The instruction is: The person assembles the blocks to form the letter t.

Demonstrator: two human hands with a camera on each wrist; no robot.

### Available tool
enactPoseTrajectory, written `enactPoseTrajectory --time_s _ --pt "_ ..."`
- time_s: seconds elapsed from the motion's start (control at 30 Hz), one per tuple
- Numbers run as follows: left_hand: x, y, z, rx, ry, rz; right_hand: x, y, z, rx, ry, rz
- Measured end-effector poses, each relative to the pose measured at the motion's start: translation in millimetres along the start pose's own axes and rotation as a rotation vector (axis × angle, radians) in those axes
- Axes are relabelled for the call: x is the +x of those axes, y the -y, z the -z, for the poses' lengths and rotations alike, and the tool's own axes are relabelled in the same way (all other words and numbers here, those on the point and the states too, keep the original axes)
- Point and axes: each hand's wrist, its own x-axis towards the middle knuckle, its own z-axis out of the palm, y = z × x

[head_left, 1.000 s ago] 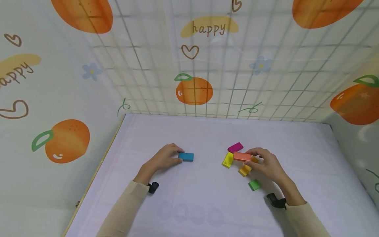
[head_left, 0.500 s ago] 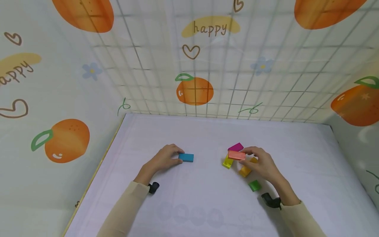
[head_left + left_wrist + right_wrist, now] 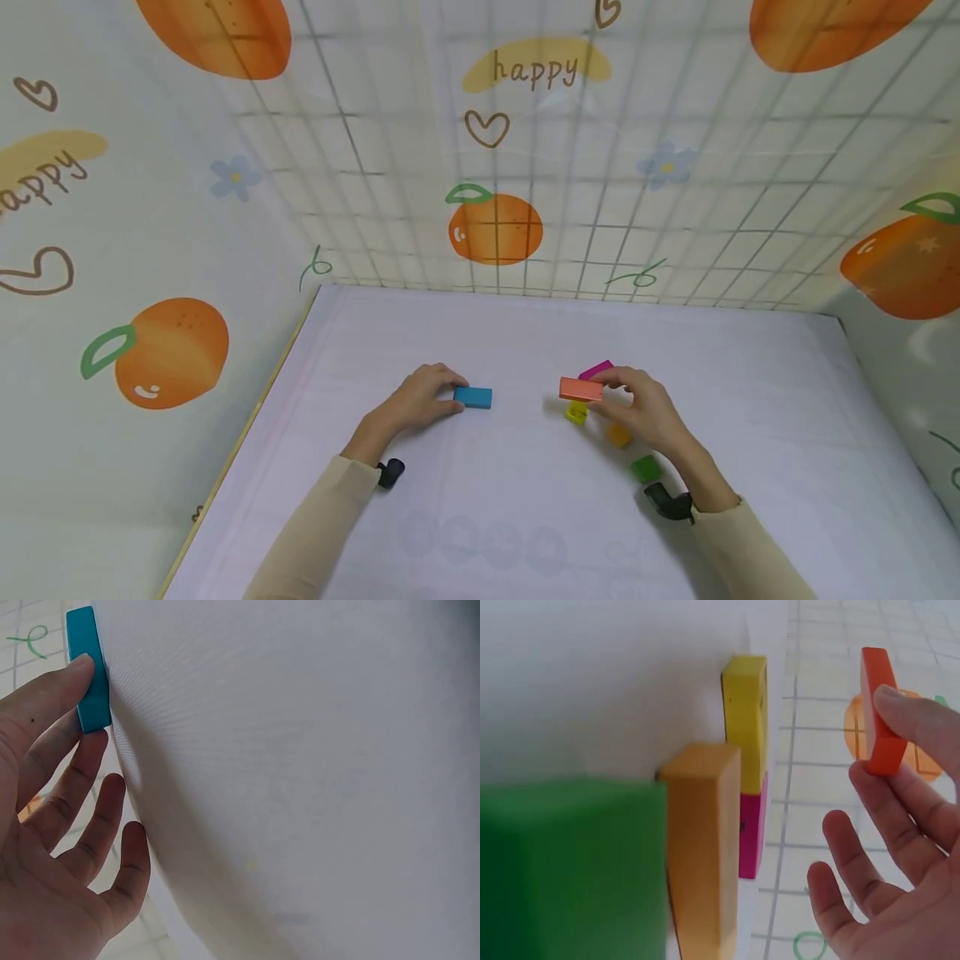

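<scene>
My left hand (image 3: pixel 420 402) pinches the right-pointing blue block (image 3: pixel 474 397) by its left end, low at the table surface; in the left wrist view the thumb lies across the blue block (image 3: pixel 91 682). My right hand (image 3: pixel 643 410) pinches an orange-red block (image 3: pixel 581 389) by its right end, held above the table. The right wrist view shows that orange-red block (image 3: pixel 877 712) between thumb and fingers, apart from the other blocks. Beneath and beside this hand lie a yellow block (image 3: pixel 577 413), a magenta block (image 3: pixel 596 369) and an orange block (image 3: pixel 618 434), each partly hidden.
A green block (image 3: pixel 647 468) lies near the black wrist camera (image 3: pixel 669 502) on the right arm. The white table (image 3: pixel 450 333) meets a patterned curtain (image 3: pixel 375 208) at the back. Another black wrist camera (image 3: pixel 392 472) sits on the left wrist.
My right hand has moved left with the orange-red block, passing from over the orange block to above the yellow one. The left hand and the blue block have stayed in place.
</scene>
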Motion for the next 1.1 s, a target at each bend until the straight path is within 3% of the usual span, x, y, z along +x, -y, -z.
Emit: enactPoseTrajectory --time_s 0.77,1.1 --pt "0.4 -0.6 1.7 -0.009 0.011 0.009 16.9 13 -39 0.069 -0.030 0.011" --pt "1.3 -0.5 0.6 -0.003 0.008 0.016 25.2 16 -56 0.078 0.004 0.006"
